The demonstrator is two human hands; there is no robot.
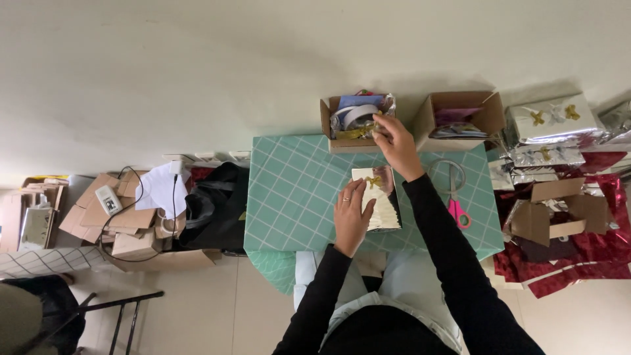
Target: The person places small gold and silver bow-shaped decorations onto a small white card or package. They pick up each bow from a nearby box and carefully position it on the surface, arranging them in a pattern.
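Two hands work over a small table covered in teal cloth with a white grid; the left hand lies flat, fingers together, pressed on the near edge of one silver-wrapped packet that sits near the middle of the table and carries one small gold bow on its top; the right hand reaches to the far edge, fingertips pinched on a bit of gold ribbon at the rim of the left cardboard box. Two open cardboard boxes stand at the table's back edge: that one, holding rolls of tape and scraps, and a second box just to its right holding shiny sheets. One pair of pink-handled scissors lies on the cloth to the right of the packet, beside one clear tape ring. Right of the table, silver-wrapped parcels with gold bows are stacked, their number unclear; red foil lies below them. Left of the table sit one black bag and a heap of flattened cartons.
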